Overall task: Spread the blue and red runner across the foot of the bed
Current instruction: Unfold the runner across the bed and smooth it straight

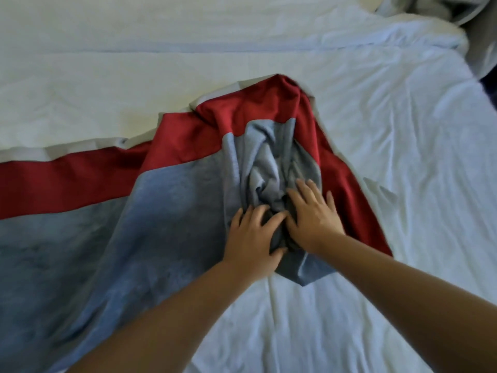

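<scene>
The blue and red runner point(172, 189) lies on the white bed point(390, 157). Its left part stretches flat to the left edge of view, with a red band along the far side and grey-blue cloth nearer me. Its right end is bunched into a wrinkled heap near the middle of the bed. My left hand point(251, 242) and my right hand point(313, 214) sit side by side on that heap, fingers spread and digging into the grey-blue folds. Both forearms reach in from the bottom of the view.
White wrinkled bedding covers the bed to the right of the runner and toward me. A cream-coloured cover point(107, 76) spans the far left side. Rumpled white and grey bedding point(443, 12) is piled at the top right corner, by the bed's edge.
</scene>
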The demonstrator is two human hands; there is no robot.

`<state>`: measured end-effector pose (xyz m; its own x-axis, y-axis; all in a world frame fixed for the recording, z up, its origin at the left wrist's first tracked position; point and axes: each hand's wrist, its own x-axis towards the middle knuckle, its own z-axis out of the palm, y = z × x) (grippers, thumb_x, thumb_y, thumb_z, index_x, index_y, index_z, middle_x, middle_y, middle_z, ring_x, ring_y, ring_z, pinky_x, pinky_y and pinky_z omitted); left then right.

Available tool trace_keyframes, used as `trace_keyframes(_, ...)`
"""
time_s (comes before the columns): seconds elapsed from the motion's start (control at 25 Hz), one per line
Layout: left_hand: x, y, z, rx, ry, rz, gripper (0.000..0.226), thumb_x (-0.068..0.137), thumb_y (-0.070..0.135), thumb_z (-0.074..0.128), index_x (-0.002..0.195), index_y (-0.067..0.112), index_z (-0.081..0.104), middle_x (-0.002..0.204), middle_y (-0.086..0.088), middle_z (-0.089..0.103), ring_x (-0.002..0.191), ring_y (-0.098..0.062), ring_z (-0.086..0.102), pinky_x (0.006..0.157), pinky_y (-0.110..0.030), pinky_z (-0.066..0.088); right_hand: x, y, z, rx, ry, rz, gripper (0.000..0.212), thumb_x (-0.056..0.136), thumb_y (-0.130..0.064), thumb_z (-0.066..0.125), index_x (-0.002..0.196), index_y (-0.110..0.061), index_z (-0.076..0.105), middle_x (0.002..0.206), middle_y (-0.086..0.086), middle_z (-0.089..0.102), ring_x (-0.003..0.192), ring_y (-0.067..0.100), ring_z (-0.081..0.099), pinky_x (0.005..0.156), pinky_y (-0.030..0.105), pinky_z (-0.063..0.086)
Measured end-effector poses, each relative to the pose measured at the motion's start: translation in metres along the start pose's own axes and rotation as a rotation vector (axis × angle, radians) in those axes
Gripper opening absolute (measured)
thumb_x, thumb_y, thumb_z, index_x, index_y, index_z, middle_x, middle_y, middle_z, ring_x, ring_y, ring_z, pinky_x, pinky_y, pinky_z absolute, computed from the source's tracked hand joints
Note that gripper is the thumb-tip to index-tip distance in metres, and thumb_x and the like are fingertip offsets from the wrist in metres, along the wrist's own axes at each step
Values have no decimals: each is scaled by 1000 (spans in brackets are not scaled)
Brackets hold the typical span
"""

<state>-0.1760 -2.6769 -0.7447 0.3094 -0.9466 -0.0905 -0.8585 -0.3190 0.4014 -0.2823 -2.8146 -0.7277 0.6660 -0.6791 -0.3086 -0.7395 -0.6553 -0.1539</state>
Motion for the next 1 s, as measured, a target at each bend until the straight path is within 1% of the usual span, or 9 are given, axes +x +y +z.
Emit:
trace_keyframes(0.16, 11, 5, -12, 66, -195, -92, 74, 79, 51, 63, 144, 45, 27, 161, -7, 14, 141, -30, 36, 120, -49, 20, -43, -13, -10, 194, -177, 187, 86, 78, -43, 62, 148, -44, 13, 163, -5, -14, 150, 32, -7, 113, 63, 23)
trace_keyframes(0.32, 17, 7, -14, 195, -339, -110, 62, 91, 52, 51, 147, 42, 28, 164, -11, 4, 134, -38, 42, 117, -49, 22, -35, -21, 6, 221, -188, 200, 85, 82, -20, 59, 147, -49, 13, 162, 1, -19, 146, 40, 9, 108, 56, 35)
trace_keyframes(0.48, 32, 11, -17, 342, -433, -80, 76, 86, 27, 64, 149, 39, 24, 154, -14, 18, 116, -42, 53, 100, -48, 36, -23, 3, 11, 35, -128, 44, 53, 96, -28, 45, 142, -49, 32, 163, 4, 0, 127, 41, 35, 97, 48, 43)
trace_keyframes(0.6, 48, 19, -26, 359, -468, -61, 58, 96, 31, 51, 148, 38, 27, 147, -15, 25, 109, -44, 55, 87, -47, 41, -17, 36, -4, -133, -87, -119, 38, 99, -36, 42, 135, -48, 47, 155, -1, 20, 112, 35, 47, 85, 43, 48)
trace_keyframes(0.68, 55, 21, -32, 407, -499, -15, 54, 101, 30, 44, 150, 38, 23, 151, -17, 19, 104, -45, 58, 77, -46, 44, -13, 54, -20, -315, -77, -199, 35, 99, -29, 42, 129, -42, 56, 146, -2, 31, 107, 32, 50, 77, 40, 49)
trace_keyframes(0.8, 49, 13, -38, 450, -456, 26, 70, 98, 15, 48, 155, 36, 14, 161, -18, -1, 88, -38, 64, 71, -44, 53, -6, 84, -46, -616, -84, -278, 33, 98, -19, 40, 120, -23, 64, 133, 0, 40, 103, 29, 51, 67, 38, 41)
trace_keyframes(0.84, 45, 7, -39, 425, -410, 15, 71, 95, 11, 51, 154, 32, 18, 161, -15, 1, 82, -35, 63, 67, -42, 51, -4, 98, -55, -697, -67, -304, 32, 96, -19, 40, 117, -20, 65, 129, 0, 44, 100, 29, 53, 66, 38, 39)
trace_keyframes(0.92, 37, -9, -44, 298, -293, 11, 62, 84, 4, 60, 139, 23, 40, 151, -7, 27, 73, -31, 59, 58, -39, 44, -2, 129, -75, -746, 10, -367, 23, 88, -17, 53, 100, -12, 72, 115, 6, 54, 88, 33, 56, 62, 38, 40)
trace_keyframes(1.0, 29, -26, -52, 103, -219, 32, 42, 71, -2, 60, 107, 19, 57, 116, 0, 55, 71, -27, 59, 55, -41, 46, -4, 156, -91, -696, 92, -377, 2, 68, -2, 70, 69, 0, 71, 93, 17, 58, 72, 38, 56, 56, 41, 39)
